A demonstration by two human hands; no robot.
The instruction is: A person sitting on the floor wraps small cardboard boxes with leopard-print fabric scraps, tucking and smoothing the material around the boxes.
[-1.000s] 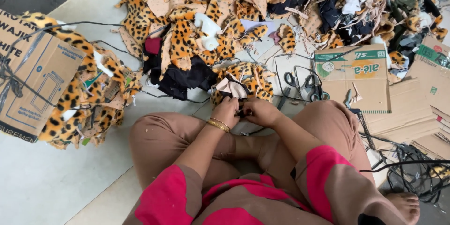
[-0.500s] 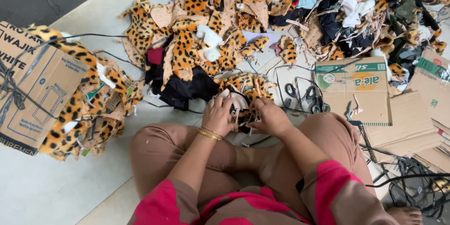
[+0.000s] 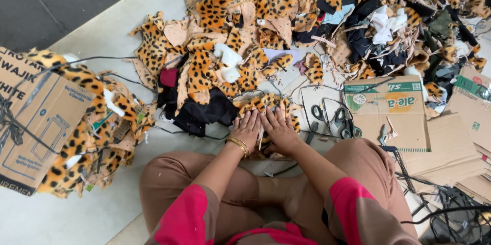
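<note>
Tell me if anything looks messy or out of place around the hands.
Yes. Leopard-print fabric scraps lie heaped and strewn over the floor, some spilling from a cardboard box. Scissors lie loose by flattened cardboard. Both the left hand and right hand press one scrap flat.

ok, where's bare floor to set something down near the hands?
Bare floor lies upper left, between the cardboard box and the leopard-print scrap pile. Flattened cardboard by the scissors is partly free. It is crowded ahead of both hands.

Fuzzy leopard-print cloth scraps (image 3: 240, 0), matt cardboard box (image 3: 36, 122), metal scissors (image 3: 335, 120)
</note>
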